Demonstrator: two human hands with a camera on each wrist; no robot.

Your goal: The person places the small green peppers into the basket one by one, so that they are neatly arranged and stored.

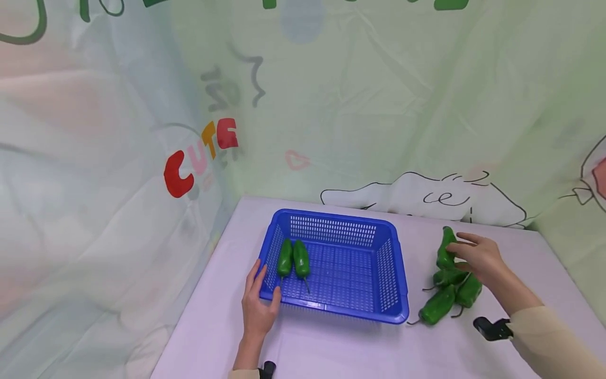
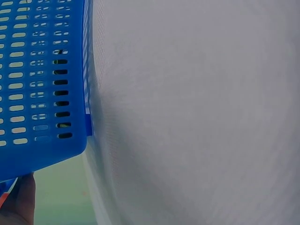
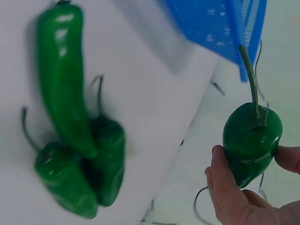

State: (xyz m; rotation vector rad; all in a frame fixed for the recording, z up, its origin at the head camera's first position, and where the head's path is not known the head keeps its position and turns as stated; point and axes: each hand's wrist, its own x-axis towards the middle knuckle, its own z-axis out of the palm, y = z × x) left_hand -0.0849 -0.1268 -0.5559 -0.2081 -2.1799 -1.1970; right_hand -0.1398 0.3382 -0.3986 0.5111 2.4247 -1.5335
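A blue plastic basket (image 1: 341, 279) with slotted walls stands on the white-covered table, with two green peppers (image 1: 301, 259) side by side at its left. My left hand (image 1: 258, 310) holds the basket's near left corner, thumb at the front rim and fingers along the left side. In the left wrist view, only part of that hand (image 2: 21, 199) shows below the basket wall (image 2: 42, 157). To the right of the basket, my right hand (image 1: 483, 259) pinches a green pepper (image 3: 253, 140) between thumb and fingers, its stem pointing toward the basket in the right wrist view.
Three more green peppers (image 1: 437, 305) lie heaped on the table right of the basket, just below the right hand. A printed cloth (image 1: 379, 116) hangs behind the table and along its left side. Dark camera mounts (image 1: 492, 329) sit at both wrists.
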